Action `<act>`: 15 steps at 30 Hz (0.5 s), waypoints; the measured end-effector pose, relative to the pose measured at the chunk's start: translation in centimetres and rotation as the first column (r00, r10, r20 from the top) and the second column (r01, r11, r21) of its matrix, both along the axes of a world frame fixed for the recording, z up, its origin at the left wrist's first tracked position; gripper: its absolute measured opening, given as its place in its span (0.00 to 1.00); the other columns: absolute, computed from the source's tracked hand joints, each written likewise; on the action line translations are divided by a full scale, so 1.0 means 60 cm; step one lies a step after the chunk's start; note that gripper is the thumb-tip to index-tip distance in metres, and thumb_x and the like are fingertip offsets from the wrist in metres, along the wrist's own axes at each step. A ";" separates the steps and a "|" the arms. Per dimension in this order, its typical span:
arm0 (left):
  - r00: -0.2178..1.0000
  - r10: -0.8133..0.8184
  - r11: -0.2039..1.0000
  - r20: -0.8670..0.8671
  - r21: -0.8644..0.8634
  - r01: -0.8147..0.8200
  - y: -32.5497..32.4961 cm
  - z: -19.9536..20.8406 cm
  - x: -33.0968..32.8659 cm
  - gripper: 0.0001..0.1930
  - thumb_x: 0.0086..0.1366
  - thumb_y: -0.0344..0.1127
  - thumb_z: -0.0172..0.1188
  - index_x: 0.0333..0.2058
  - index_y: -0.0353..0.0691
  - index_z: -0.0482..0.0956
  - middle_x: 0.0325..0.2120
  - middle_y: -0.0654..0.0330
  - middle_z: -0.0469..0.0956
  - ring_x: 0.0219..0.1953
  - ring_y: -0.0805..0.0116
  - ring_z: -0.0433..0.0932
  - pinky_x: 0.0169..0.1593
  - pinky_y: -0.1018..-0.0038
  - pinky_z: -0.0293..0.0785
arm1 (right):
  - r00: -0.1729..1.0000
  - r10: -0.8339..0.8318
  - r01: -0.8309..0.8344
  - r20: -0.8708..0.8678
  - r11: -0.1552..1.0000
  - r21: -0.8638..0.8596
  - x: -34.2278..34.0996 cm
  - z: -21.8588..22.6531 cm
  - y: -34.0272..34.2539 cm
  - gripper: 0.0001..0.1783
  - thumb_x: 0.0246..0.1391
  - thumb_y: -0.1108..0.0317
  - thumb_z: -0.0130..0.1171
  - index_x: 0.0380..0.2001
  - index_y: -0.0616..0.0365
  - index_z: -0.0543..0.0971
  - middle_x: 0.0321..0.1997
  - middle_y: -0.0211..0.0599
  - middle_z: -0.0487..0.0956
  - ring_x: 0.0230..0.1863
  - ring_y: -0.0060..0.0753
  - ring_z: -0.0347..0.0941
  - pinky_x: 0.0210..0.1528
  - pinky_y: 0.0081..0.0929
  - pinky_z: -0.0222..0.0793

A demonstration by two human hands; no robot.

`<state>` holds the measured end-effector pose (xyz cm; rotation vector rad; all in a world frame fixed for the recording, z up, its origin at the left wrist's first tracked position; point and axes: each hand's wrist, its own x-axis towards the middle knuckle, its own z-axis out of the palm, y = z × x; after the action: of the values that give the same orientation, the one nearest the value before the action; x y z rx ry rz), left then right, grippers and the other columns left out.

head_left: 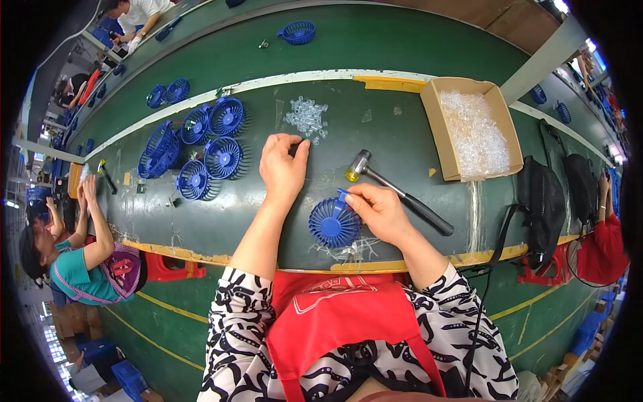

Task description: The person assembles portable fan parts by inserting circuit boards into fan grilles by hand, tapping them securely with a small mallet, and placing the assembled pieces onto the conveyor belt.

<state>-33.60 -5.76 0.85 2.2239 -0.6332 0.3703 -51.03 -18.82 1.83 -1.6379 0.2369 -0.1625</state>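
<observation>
Blue fan cage [334,223] sits before me, its tab [342,195] pinched and partly covered by my right hand [379,213]; my left hand [282,167] curls beside clear pieces [307,120], its grip too hidden to tell.

Includes two hammers [402,195], one open cardboard box [440,134], one loose pile of clear pieces [307,117] too many to count, at least nine blue fan housings [333,226].

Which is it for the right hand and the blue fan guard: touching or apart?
Touching: the head view shows the right hand pinching the blue fan guard by its upper tab.
</observation>
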 end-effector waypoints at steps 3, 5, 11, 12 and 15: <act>1.000 0.027 0.999 -0.015 0.024 -0.026 -0.019 -0.004 0.011 0.08 0.53 0.35 0.68 0.30 0.39 0.82 0.31 0.59 0.77 0.36 0.61 0.77 0.41 0.68 0.73 | 1.000 0.004 -0.004 0.003 1.000 -0.015 0.000 -0.001 -0.001 0.09 0.60 0.68 0.59 0.36 0.65 0.79 0.22 0.31 0.76 0.23 0.17 0.68 0.26 0.20 0.65; 0.997 0.034 0.999 -0.067 0.031 -0.032 -0.021 -0.003 0.012 0.07 0.53 0.35 0.68 0.29 0.40 0.83 0.33 0.60 0.77 0.40 0.59 0.76 0.44 0.66 0.72 | 1.000 0.009 -0.009 0.001 0.999 -0.048 0.001 -0.006 0.000 0.09 0.59 0.67 0.59 0.36 0.64 0.79 0.21 0.33 0.75 0.22 0.18 0.67 0.25 0.22 0.63; 0.995 -0.039 0.992 -0.095 -0.124 0.027 -0.013 -0.010 0.007 0.05 0.56 0.30 0.66 0.32 0.39 0.84 0.30 0.60 0.78 0.32 0.66 0.78 0.39 0.72 0.73 | 0.999 0.019 -0.017 0.027 0.997 -0.073 0.002 -0.004 -0.002 0.10 0.59 0.67 0.59 0.36 0.64 0.80 0.20 0.31 0.75 0.21 0.17 0.67 0.24 0.22 0.62; 0.981 -0.079 0.974 -0.177 -0.226 0.037 -0.008 -0.009 0.002 0.06 0.58 0.29 0.65 0.35 0.37 0.84 0.31 0.61 0.79 0.31 0.70 0.77 0.38 0.76 0.73 | 0.999 0.018 -0.016 0.027 0.997 -0.072 0.001 -0.005 -0.002 0.10 0.59 0.67 0.59 0.36 0.64 0.80 0.20 0.31 0.75 0.21 0.17 0.67 0.24 0.22 0.62; 0.893 -0.195 0.890 -0.406 -0.456 -0.013 0.011 -0.004 -0.029 0.07 0.61 0.27 0.63 0.38 0.34 0.83 0.32 0.61 0.81 0.30 0.76 0.75 0.38 0.80 0.72 | 0.994 0.056 -0.043 -0.096 0.991 0.130 0.000 -0.001 -0.005 0.10 0.60 0.66 0.60 0.37 0.64 0.81 0.22 0.24 0.76 0.23 0.14 0.68 0.25 0.18 0.63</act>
<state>-35.33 -5.08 0.60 1.7358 -0.3572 -0.0503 -51.01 -19.13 1.80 -1.5249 0.2769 -0.0268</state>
